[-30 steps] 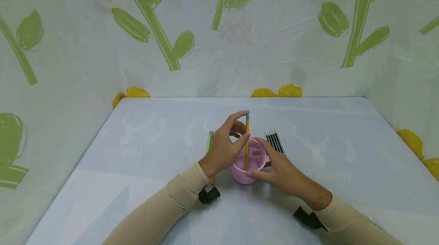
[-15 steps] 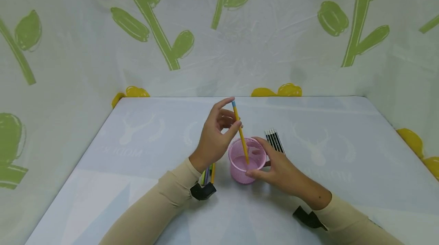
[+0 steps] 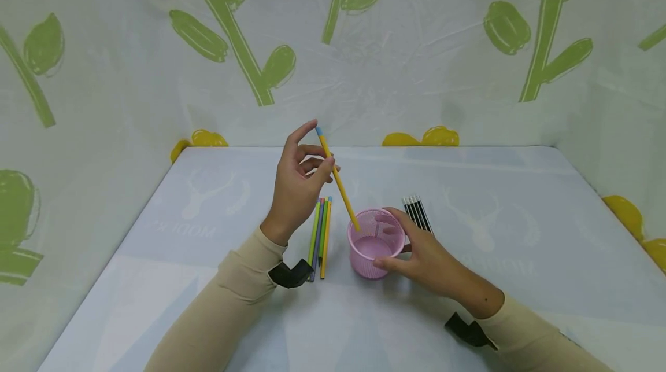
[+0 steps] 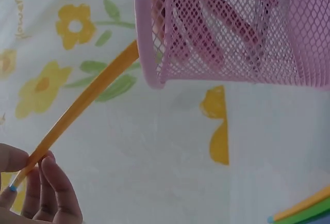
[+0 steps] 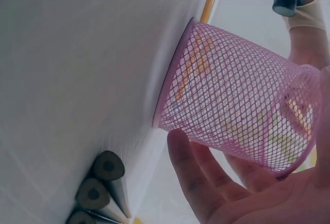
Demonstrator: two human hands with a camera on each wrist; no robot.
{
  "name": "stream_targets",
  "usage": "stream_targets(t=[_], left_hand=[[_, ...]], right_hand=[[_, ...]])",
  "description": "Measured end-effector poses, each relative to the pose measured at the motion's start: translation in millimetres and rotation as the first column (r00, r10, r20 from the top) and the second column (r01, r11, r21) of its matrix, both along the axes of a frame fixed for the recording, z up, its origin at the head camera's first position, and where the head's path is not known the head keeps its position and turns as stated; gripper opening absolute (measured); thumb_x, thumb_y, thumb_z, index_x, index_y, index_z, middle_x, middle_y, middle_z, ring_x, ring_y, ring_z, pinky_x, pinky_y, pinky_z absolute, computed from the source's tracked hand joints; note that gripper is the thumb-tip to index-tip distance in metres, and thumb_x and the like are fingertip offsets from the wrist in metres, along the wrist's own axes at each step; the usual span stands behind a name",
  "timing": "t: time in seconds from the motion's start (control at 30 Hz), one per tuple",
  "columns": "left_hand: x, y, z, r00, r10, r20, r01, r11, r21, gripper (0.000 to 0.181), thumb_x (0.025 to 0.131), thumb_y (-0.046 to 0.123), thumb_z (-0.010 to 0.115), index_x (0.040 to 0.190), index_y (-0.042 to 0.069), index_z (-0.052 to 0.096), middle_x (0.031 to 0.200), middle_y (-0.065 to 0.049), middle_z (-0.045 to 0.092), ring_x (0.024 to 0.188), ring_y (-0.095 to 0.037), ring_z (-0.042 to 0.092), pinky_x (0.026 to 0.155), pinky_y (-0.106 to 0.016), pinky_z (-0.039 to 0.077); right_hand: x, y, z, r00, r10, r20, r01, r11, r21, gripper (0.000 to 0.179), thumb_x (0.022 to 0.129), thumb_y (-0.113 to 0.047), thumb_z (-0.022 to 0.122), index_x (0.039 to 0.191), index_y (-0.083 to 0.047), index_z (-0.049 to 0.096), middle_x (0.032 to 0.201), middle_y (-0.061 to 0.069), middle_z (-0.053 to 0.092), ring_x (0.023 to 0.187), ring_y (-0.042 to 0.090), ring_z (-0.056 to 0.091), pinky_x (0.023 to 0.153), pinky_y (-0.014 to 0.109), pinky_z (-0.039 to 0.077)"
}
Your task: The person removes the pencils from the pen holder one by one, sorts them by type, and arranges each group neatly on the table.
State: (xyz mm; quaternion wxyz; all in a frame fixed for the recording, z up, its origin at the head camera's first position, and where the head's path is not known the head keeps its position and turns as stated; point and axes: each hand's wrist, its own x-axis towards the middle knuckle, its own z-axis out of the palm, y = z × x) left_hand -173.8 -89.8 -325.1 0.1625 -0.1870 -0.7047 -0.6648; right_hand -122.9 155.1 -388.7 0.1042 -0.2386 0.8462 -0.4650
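Note:
A pink mesh cup (image 3: 376, 243) (image 4: 232, 28) (image 5: 237, 105) stands upright on the table. My right hand (image 3: 418, 253) (image 5: 227, 193) holds it from the right, fingers curled round its wall. My left hand (image 3: 299, 181) (image 4: 31, 188) is raised left of the cup and pinches the top of an orange pencil with a blue end (image 3: 337, 178) (image 4: 77, 110). The pencil slants down to the right, its lower tip at the cup's rim. Several coloured pencils (image 3: 321, 233) (image 4: 301, 211) lie on the table left of the cup.
A row of black pencils (image 3: 416, 213) (image 5: 100, 185) lies just behind and right of the cup. The pale table (image 3: 208, 297) is walled on three sides by white sheets printed with green plants. Black wrist straps (image 3: 288, 273) show on both sleeves.
My left hand has risen up and to the left, drawing the orange pencil up until its lower tip is at the cup's rim. The coloured pencils on the table now show. My right hand stayed put.

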Motion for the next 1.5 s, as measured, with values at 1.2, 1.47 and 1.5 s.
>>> stream_targets(t=[1.2,1.47,1.5], left_hand=[[-27.3,-36.6,-14.3,0.935,0.073,0.346,0.013,0.971,-0.238,0.059,0.094,0.006,0.062,0.146,0.024,0.042,0.103,-0.013,0.055,0.074,-0.025,0.065,0.063,-0.045,0.062],[-31.5,-36.1,-22.8,0.901,0.072,0.429,0.075,0.946,-0.316,0.059,0.093,0.007,0.064,0.146,0.023,0.043,0.104,-0.014,0.056,0.08,-0.026,0.066,0.061,-0.042,0.062],[-32.0,-36.4,-23.9,0.894,0.073,0.443,0.086,0.94,-0.33,0.059,0.093,0.007,0.063,0.146,0.023,0.042,0.104,-0.014,0.056,0.08,-0.025,0.066,0.061,-0.041,0.062]], right_hand=[[1.1,1,-0.2,1.0,0.004,0.014,-0.003,1.0,-0.013,0.088,0.083,-0.035,0.082,0.152,-0.017,0.031,0.143,0.011,0.052,0.121,0.032,0.059,0.09,0.041,0.058],[1.4,1,0.2,1.0,0.001,0.015,-0.001,1.0,-0.007,0.088,0.083,-0.035,0.082,0.152,-0.017,0.03,0.143,0.01,0.052,0.118,0.03,0.061,0.09,0.038,0.058],[1.5,1,0.1,1.0,0.001,0.016,-0.001,1.0,-0.006,0.088,0.083,-0.035,0.082,0.152,-0.017,0.03,0.143,0.01,0.052,0.118,0.03,0.061,0.089,0.038,0.058]])
